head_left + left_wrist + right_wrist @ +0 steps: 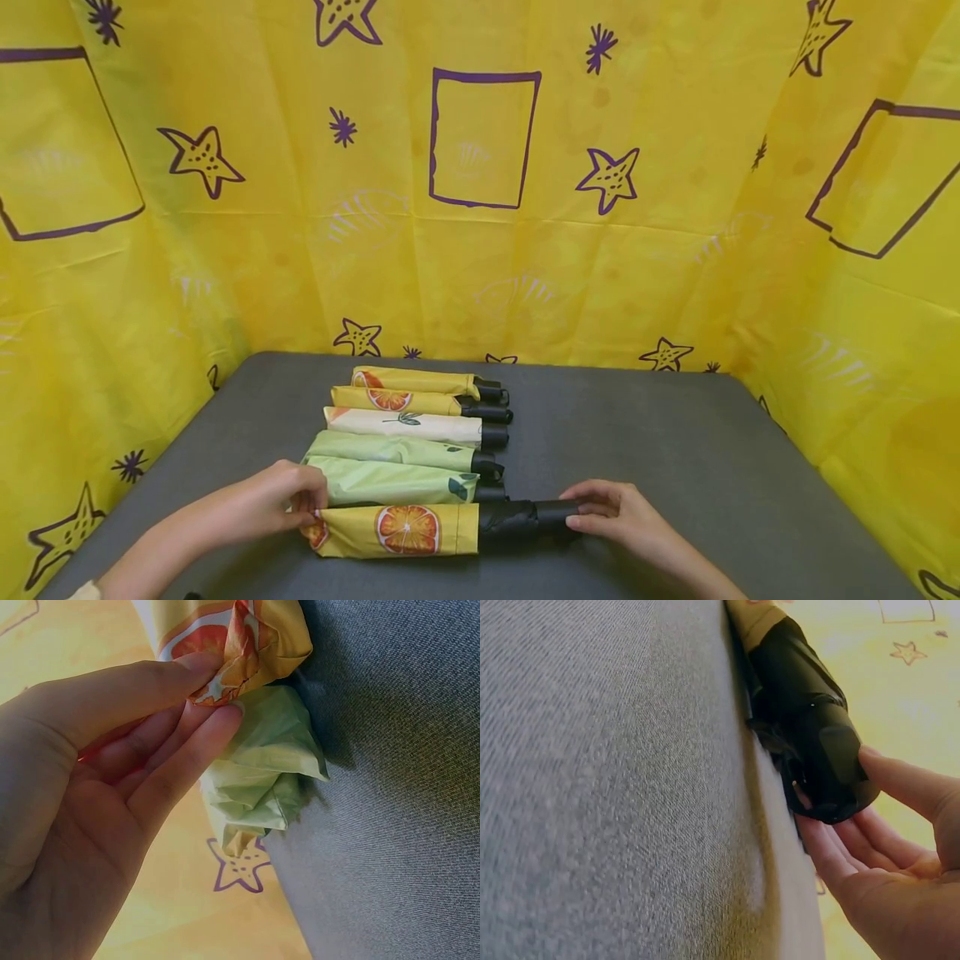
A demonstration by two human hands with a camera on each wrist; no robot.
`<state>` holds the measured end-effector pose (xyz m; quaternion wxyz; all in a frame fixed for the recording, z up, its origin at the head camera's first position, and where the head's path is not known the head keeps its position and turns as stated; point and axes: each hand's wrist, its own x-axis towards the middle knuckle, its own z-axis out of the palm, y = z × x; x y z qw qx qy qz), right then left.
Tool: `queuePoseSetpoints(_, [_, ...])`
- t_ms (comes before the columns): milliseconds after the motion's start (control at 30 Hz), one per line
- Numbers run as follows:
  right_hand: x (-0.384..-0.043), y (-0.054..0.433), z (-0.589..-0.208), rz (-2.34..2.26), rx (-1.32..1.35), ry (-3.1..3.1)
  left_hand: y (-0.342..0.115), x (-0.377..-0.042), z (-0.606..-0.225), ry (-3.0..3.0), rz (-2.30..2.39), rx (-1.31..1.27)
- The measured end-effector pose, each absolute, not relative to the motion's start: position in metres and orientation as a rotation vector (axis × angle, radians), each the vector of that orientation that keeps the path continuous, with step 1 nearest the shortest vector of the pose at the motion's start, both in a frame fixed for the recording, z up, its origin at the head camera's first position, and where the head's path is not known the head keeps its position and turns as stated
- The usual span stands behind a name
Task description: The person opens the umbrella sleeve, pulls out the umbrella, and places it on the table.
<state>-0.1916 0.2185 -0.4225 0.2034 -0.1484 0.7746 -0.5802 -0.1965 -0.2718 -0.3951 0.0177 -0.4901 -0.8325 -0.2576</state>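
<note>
A folded umbrella (517,523) lies nearest me on the table, partly inside a yellow sleeve (408,531) printed with orange slices. Its black canopy and handle stick out of the sleeve's right end. My left hand (291,498) pinches the sleeve's closed left end; the left wrist view shows thumb and fingertips on the gathered cloth (217,690). With thumb and fingers, my right hand (622,518) holds the end of the black handle (836,761). Just behind lies a light green sleeved umbrella (390,482), its bunched sleeve end visible below my left fingertips in the left wrist view.
Several more sleeved umbrellas lie in a row behind, handles to the right: another green one (390,450), a cream one (442,427) and yellow ones (427,382). The grey table (637,433) meets yellow patterned cloth walls (480,250) at the back and sides.
</note>
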Motion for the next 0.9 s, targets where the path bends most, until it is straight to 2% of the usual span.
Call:
queuePoseSetpoints(333, [-0.19, 0.231, -0.42, -1.648, -0.409, 2.165, -0.274, -0.196, -0.394, -2.622, -0.813, -1.496])
queuePoseSetpoints(567, [-0.19, 0.246, -0.416, -1.611, -0.248, 2.189, -0.274, -0.195, -0.392, -2.629, -0.784, -1.468])
queuePoseSetpoints(900, [-0.187, 0.258, -0.409, -1.591, -0.179, 2.243, -0.275, -0.194, -0.389, -2.681, -0.775, -1.392])
